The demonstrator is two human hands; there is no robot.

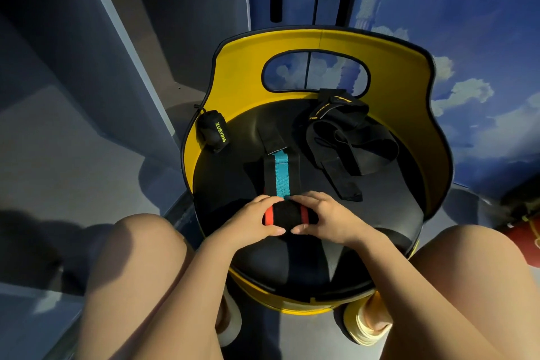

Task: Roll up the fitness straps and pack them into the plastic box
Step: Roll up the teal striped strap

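At the far left of the black round seat (228,184), against the yellow backrest (242,67), sits a rolled black strap (212,131) bearing green lettering, its long axis running roughly away from the person and tilted slightly left. Next comes the left hand (252,218), fingers curled over the left end of a half-rolled strap (283,215) and thumb tucked under it. The roll lies near the middle front of the seat, its long axis running left to right, with an orange-red band showing at each end. From the top of the roll the unrolled tail (281,172) stretches straight away from the person toward the backrest, black with a teal stripe down its centre, ending in a plain black tab. The right hand (324,218) grips the right end of the roll in the same way, fingers over and thumb beneath, the two thumbs nearly meeting. Further right, a loose heap of black straps (350,137) with yellow markings lies sprawled, one end pointing toward the person.
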